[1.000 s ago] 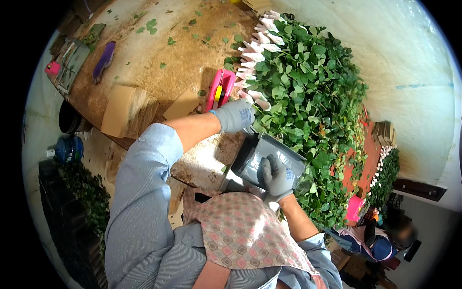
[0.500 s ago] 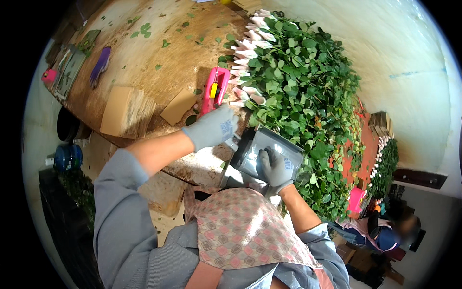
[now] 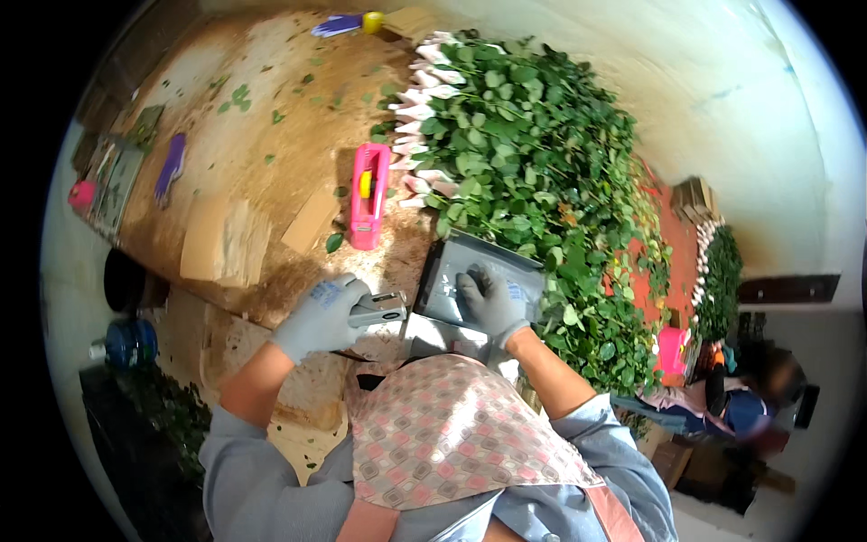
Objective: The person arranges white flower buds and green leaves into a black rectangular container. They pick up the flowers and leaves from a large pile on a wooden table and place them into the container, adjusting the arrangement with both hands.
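My left hand (image 3: 321,316), in a grey glove, is wrapped round a grey stapler (image 3: 383,309) whose jaw end points right, toward a grey metal tray (image 3: 439,282). In that tray lies my gloved right hand (image 3: 492,303), palm down with thumb and fingers apart; nothing shows in its grasp. A pink tape dispenser (image 3: 364,219) with a yellow core stands on the table ahead of the stapler. Beyond the tray is a large heap of green leafy stems (image 3: 542,135), with pale pink flower heads (image 3: 411,114) lined up along its left side.
On the wooden table (image 3: 298,54) are cardboard pieces (image 3: 209,242), a flat card (image 3: 310,219), scattered leaves and a purple glove (image 3: 170,169). Another purple glove (image 3: 338,25) lies at the far edge. A blue water bottle (image 3: 132,344) stands at left. Another person (image 3: 722,405) is at far right.
My left hand has drawn back from beside the tape dispenser, down and to the left, bringing the stapler into plain view. My right hand stays in the tray. The whole view has shifted slightly.
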{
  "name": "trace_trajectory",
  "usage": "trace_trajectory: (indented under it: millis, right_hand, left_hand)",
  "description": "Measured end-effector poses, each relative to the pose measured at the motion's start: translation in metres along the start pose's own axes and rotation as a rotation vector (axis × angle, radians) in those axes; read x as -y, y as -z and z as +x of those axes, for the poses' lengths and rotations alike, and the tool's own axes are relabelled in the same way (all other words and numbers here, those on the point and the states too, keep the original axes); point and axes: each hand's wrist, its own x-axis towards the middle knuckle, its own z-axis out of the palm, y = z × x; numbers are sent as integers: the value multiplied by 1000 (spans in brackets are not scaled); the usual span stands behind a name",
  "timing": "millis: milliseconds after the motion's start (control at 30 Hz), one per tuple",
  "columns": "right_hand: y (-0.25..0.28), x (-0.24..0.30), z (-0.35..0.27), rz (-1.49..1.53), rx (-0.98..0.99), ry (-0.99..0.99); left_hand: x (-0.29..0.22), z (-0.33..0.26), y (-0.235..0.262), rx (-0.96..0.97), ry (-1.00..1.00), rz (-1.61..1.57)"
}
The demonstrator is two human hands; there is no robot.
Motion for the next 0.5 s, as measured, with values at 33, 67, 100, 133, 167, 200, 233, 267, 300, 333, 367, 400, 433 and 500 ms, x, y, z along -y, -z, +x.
trace_trajectory:
  millis: [33, 67, 100, 133, 167, 200, 233, 267, 300, 333, 367, 400, 433, 500]
  right_hand:
    - [-6, -10, 2, 12, -29, 11]
    - [-10, -15, 2, 22, -57, 24]
    - [-13, -1, -2, 156, -114, 63]
    - [-5, 7, -3, 83, -100, 16]
    - [5, 17, -4, 21, -104, 56]
    - [12, 24, -6, -36, -103, 93]
    - [16, 24, -9, 17, -91, 98]
    - [22, 25, -11, 20, -72, 122]
    - [23, 23, -12, 148, -60, 130]
    - [26, 20, -13, 275, -46, 141]
    - [29, 17, -15, 447, -12, 83]
    - [33, 14, -16, 618, 26, 27]
    - [37, 10, -18, 788, 66, -26]
    - [44, 6, -30, 754, 120, -67]
  left_hand:
    - [-11, 3, 0, -54, -36, -62]
    - [-23, 7, -3, -60, 14, -212]
    - [-35, 12, -8, -62, 68, -361]
    - [-50, 18, -12, -57, 124, -509]
    - [-73, 27, -14, -61, 71, -856]
    - [-76, 36, -27, -10, 76, -928]
    - [-86, 48, -37, -65, -13, -885]
    - [-99, 62, -43, -124, -101, -841]
    - [-99, 72, -54, -38, -57, -858]
    - [-95, 83, -69, -6, -53, -942]
    - [-96, 94, -78, 24, -40, -1026]
    - [-96, 100, -83, 43, 4, -1004]
    - [-97, 106, -86, 62, 45, -983]
    - [-97, 111, -100, -44, -8, -978]
